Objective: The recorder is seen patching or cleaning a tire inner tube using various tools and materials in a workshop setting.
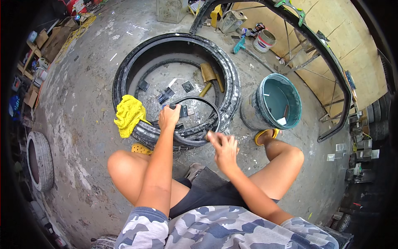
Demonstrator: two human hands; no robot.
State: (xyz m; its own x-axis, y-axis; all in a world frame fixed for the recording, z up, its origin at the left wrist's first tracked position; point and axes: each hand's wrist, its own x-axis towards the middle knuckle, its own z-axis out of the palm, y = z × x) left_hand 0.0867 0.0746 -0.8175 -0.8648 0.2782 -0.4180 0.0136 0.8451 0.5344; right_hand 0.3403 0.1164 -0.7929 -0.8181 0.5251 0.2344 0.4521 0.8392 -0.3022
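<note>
A large black tire (123,79) lies flat on the floor in front of my legs, with a narrow black rubber ring (216,112) over its near side. My left hand (169,116) is closed on that ring at its left part. At the ring's lower right, my right hand (224,147) holds a small brownish object, blurred and partly hidden by my fingers. A yellow cloth (128,116) drapes over the tire's left edge. Inside the tire are several small dark patches (166,94), brown rolled pieces (207,71) and a thin tube.
A teal bucket of water (277,99) stands at right near my foot. Beyond are a long-handled blue tool (239,45), a paint pail (264,40), a curved black piece and a plywood board (360,50). A worn tire (39,162) lies at left; boxes and clutter line both sides.
</note>
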